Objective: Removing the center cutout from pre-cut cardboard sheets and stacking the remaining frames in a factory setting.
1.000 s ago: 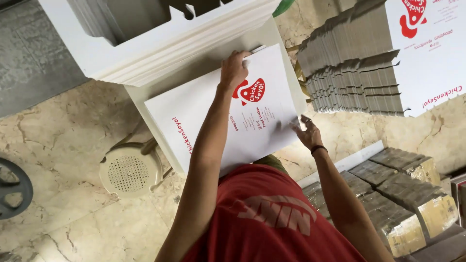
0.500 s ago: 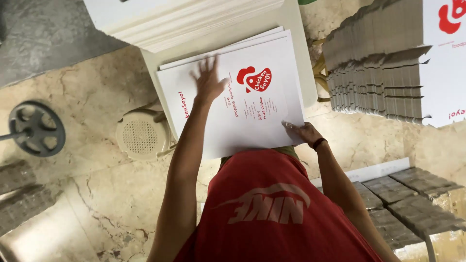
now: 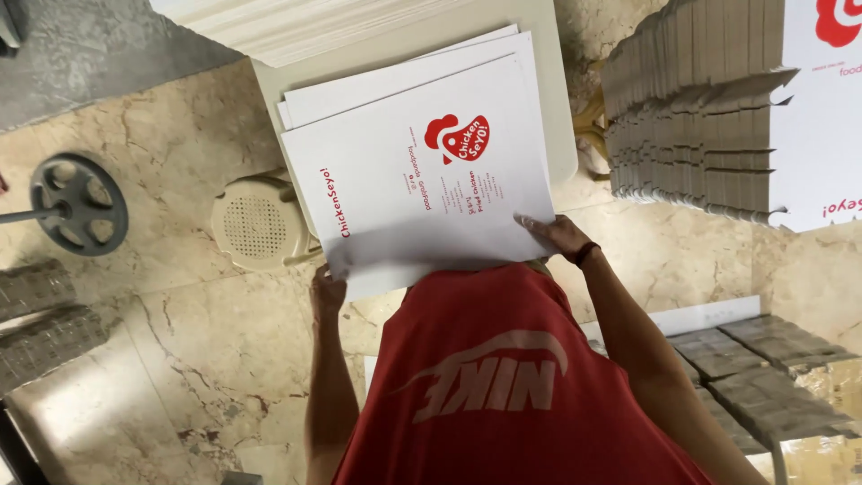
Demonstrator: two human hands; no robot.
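A round cream stool [image 3: 254, 222] stands on the marble floor [image 3: 162, 359]; a grey wheel [image 3: 79, 203] lies well left of it; tall stacks of flat cardboard [image 3: 696, 126] rise at right — more grey bundles [image 3: 763, 377] lie lower right

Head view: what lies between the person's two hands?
The near edge of the top white printed sheet spans from the left hand to the right hand; both grip it, seen in the head view.

Hands showing: two, left hand [image 3: 329, 289] and right hand [image 3: 558, 235]
Loose printed white sheets lying fanned: three [image 3: 422, 171]
Stacks of folded cardboard standing: one [image 3: 696, 126]
Round perforated stools sitting: one [image 3: 254, 222]
Metal wheels lying: one [image 3: 79, 203]
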